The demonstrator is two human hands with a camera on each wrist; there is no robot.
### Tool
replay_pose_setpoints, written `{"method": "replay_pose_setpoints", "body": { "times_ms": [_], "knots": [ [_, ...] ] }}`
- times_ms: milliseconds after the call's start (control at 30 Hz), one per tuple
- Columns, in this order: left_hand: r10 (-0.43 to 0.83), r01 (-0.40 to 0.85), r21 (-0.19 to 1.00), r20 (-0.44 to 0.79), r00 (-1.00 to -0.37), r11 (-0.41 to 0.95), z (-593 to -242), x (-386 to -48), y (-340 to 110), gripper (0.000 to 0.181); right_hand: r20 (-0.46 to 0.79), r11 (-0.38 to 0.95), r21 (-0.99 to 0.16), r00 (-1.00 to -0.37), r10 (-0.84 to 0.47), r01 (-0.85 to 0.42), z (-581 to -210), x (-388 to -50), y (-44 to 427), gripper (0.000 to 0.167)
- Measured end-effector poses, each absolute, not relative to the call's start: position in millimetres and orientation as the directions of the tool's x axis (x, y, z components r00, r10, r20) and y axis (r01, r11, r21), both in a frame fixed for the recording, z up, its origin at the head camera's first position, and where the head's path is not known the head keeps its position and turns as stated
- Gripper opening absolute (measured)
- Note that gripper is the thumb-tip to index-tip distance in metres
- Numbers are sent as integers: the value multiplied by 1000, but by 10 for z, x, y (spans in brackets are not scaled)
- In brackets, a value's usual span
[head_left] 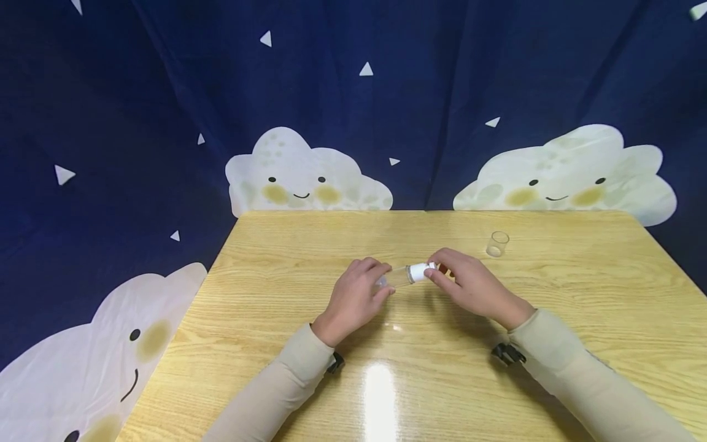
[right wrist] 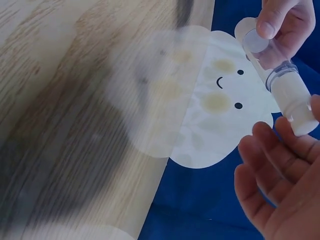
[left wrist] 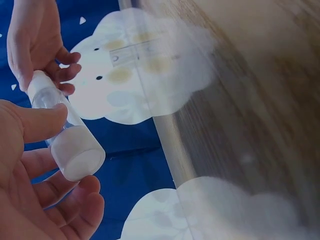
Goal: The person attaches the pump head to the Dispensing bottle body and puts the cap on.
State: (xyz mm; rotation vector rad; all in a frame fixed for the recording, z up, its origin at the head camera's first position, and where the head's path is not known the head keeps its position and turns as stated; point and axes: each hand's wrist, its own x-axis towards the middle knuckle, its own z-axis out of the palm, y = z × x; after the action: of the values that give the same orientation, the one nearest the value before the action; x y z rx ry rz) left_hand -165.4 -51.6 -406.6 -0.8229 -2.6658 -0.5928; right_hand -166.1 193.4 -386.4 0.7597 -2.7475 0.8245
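A clear bottle (head_left: pixel 399 277) with a white pump top (head_left: pixel 418 272) lies on its side between the two hands, above the table. Its base end is gripped by the left hand (head_left: pixel 359 294), thumb on one side and fingers on the other. At the other end, the right hand (head_left: pixel 469 282) pinches the tip of the white top between thumb and index finger. From the left wrist view, the bottle's whitish base (left wrist: pixel 80 152) faces the camera. The right wrist view shows the white top (right wrist: pixel 292 102) and a clear collar below it.
A small clear cap (head_left: pixel 498 244) stands on the wooden table (head_left: pixel 265 245) beyond the right hand. A dark blue curtain (head_left: pixel 331 92) with white clouds hangs behind the table's back edge.
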Motion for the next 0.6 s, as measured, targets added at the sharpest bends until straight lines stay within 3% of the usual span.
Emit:
{"method": "replay_pose_setpoints", "body": {
  "times_ms": [433,600],
  "knots": [
    [466,595,301,403,-788,745,-4075,-1655,-513,35,229,750,-490,-895,-382,-445,-3880,-1664,1978,25],
    [464,591,316,394,-794,743,-4076,-1649,-518,36,284,702,-502,-863,-418,-506,-3904,-1657,1998,36]
  ]
}}
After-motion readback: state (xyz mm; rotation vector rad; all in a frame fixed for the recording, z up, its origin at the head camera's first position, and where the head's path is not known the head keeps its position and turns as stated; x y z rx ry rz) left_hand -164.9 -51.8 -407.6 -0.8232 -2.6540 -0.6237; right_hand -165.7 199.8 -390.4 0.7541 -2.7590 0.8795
